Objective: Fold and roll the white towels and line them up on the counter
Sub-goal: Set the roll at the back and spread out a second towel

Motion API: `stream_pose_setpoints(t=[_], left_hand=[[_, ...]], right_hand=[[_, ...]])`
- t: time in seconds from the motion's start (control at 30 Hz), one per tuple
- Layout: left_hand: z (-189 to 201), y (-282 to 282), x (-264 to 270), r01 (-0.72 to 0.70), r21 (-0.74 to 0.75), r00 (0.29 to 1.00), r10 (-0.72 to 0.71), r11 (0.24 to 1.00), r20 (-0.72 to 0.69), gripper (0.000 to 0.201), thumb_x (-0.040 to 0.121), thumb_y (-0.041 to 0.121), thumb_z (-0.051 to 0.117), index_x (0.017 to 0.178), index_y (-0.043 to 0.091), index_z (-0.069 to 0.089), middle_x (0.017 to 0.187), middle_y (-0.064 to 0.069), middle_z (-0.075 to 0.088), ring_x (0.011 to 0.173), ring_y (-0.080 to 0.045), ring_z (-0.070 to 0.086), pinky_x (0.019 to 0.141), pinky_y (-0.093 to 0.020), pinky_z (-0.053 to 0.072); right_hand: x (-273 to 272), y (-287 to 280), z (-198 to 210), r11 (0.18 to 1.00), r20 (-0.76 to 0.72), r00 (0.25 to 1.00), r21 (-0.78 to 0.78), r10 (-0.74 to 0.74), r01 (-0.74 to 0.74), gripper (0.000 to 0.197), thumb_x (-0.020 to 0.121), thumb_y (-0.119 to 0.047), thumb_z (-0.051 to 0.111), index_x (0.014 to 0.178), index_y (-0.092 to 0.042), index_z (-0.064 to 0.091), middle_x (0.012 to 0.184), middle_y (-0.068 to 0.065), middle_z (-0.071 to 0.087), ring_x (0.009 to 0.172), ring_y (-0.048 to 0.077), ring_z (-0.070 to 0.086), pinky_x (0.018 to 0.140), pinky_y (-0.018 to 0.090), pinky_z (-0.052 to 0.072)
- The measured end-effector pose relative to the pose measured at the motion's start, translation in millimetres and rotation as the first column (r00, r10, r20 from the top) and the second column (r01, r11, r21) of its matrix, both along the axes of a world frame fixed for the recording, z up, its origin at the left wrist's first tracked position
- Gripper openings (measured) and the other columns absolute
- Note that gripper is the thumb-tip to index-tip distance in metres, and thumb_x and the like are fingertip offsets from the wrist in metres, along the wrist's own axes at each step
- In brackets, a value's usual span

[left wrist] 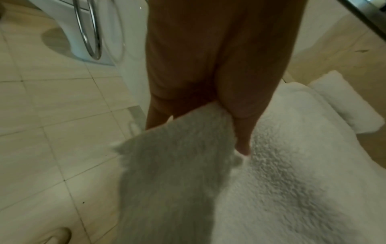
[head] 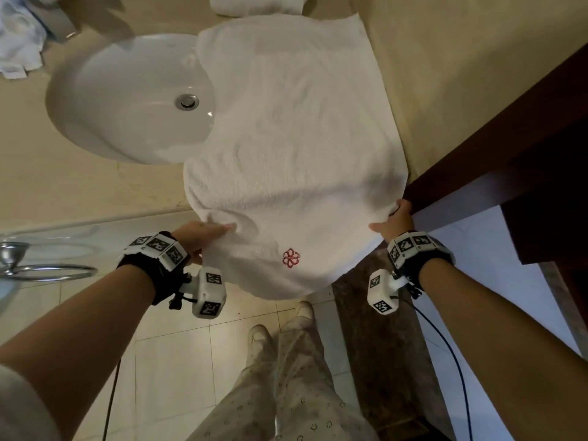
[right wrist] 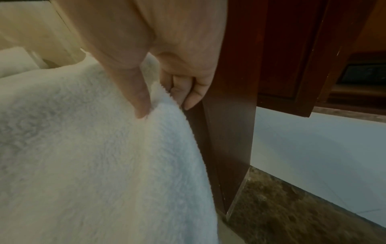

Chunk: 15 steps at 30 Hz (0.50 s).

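We are working the fold step on the white towel, which is lying spread along the bench, its left edge sagging over the rim of the sink and its near end hanging off the front edge toward the floor, red emblem showing on the overhang. Our left hand is pinching the near left edge, thumb on top and the other fingers curled underneath the cloth. Our right hand is pinching the near right edge between thumb and curled fingers, right beside the dark wooden door frame.

One rolled towel is already sitting at the far end of the bench, touching or nearly touching the spread towel's far edge (we cannot tell which), and a crumpled pile of towels is waiting at the far left.

Next, as we are judging it, both held corners are needing to lift together and travel forward, so the hanging end lands flat on the bench portion. Keeping the edges level is mattering, since the sink side is offering no support and the cloth could slump into the basin.
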<state>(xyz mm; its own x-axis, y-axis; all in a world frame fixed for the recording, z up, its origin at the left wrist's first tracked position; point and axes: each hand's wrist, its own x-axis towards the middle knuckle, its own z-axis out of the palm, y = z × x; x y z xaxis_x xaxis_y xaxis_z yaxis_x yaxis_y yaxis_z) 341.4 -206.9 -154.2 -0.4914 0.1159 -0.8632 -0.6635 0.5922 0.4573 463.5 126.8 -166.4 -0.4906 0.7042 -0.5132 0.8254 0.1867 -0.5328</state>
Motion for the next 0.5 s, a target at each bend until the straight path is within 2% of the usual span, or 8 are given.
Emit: stream_pose_setpoints(t=[0.1,0.17,0.23,0.3,0.37,0.4,0.47,0.5], left_hand=[[7.8,0.7,3.2,0.153,0.091,0.980,-0.164,0.984,0.117,0.040,0.080,0.015,0.070,0.113,-0.003,0.057,0.106,-0.022,0.065,0.094,-0.034,0.063,0.090,-0.050,0.050],[10.6,2.8,5.3,0.217,0.126,0.957,-0.236,0.968,0.165,0.031,0.082,-0.002,0.062,0.112,-0.002,0.056,0.097,-0.018,0.068,0.084,-0.030,0.067,0.075,-0.039,0.057],[10.9,4.8,7.8,0.238,0.118,0.951,-0.256,0.964,0.172,0.025,0.083,-0.014,0.054,0.105,-0.003,0.055,0.085,-0.015,0.069,0.072,-0.025,0.067,0.055,-0.028,0.058],[8.4,5.3,9.7,0.206,0.089,0.963,-0.218,0.975,0.157,0.030,0.082,-0.020,0.046,0.108,-0.005,0.050,0.087,-0.016,0.060,0.072,-0.025,0.060,0.048,-0.021,0.055],[5.3,5.4,11.8,0.177,0.064,0.970,-0.186,0.982,0.155,0.028,0.083,-0.020,0.044,0.108,-0.006,0.051,0.092,-0.017,0.054,0.076,-0.023,0.055,0.048,-0.018,0.055],[3.7,5.7,12.1,0.155,0.061,0.975,-0.162,0.986,0.154,0.023,0.084,-0.018,0.044,0.103,-0.007,0.053,0.095,-0.018,0.054,0.078,-0.022,0.055,0.049,-0.016,0.055],[-0.9,5.4,12.3,0.114,0.065,0.985,-0.122,0.991,0.124,0.020,0.084,-0.016,0.046,0.097,-0.006,0.057,0.107,-0.020,0.055,0.086,-0.021,0.056,0.057,-0.015,0.056],[-2.8,4.6,12.0,0.106,0.075,0.988,-0.114,0.991,0.101,0.024,0.083,-0.016,0.047,0.102,-0.007,0.057,0.114,-0.022,0.055,0.093,-0.023,0.057,0.063,-0.017,0.056]], right_hand=[[5.0,-5.4,-5.6,0.997,-0.108,0.991,0.007,-0.080,0.081,0.069,0.077,0.005,0.067,0.133,-0.001,0.027,0.108,0.011,0.046,0.097,0.025,0.050,0.092,0.031,0.044],[7.8,-6.1,-7.1,0.986,-0.158,0.974,0.015,-0.161,0.165,0.057,0.078,0.006,0.066,0.126,0.004,0.036,0.114,0.020,0.055,0.106,0.033,0.055,0.086,0.028,0.043],[10.4,-7.6,-5.8,0.987,-0.076,0.985,-0.010,-0.158,0.157,0.043,0.081,-0.001,0.066,0.120,0.007,0.048,0.115,0.021,0.059,0.110,0.034,0.057,0.084,0.029,0.043],[14.8,-5.0,-11.1,0.986,0.028,0.996,-0.146,-0.082,0.085,0.028,0.084,-0.009,0.066,0.107,0.006,0.060,0.100,0.016,0.067,0.099,0.027,0.064,0.080,0.026,0.048],[17.7,-4.1,-17.4,0.966,0.101,0.994,-0.257,0.032,-0.005,0.014,0.084,-0.012,0.068,0.085,-0.001,0.061,0.082,0.008,0.071,0.071,0.015,0.067,0.062,0.021,0.052],[18.7,-4.2,-20.7,0.960,0.140,0.986,-0.276,0.093,-0.051,0.016,0.082,-0.014,0.070,0.085,-0.002,0.060,0.088,0.009,0.070,0.069,0.015,0.064,0.060,0.022,0.051],[21.5,-4.6,-27.3,0.955,0.218,0.961,-0.278,0.170,-0.106,0.036,0.079,-0.013,0.073,0.108,0.004,0.059,0.118,0.015,0.063,0.096,0.026,0.063,0.083,0.035,0.054],[22.8,-6.8,-27.4,0.955,0.261,0.946,-0.270,0.191,-0.119,0.044,0.080,-0.011,0.072,0.118,0.005,0.056,0.124,0.016,0.059,0.109,0.030,0.059,0.095,0.039,0.050]])
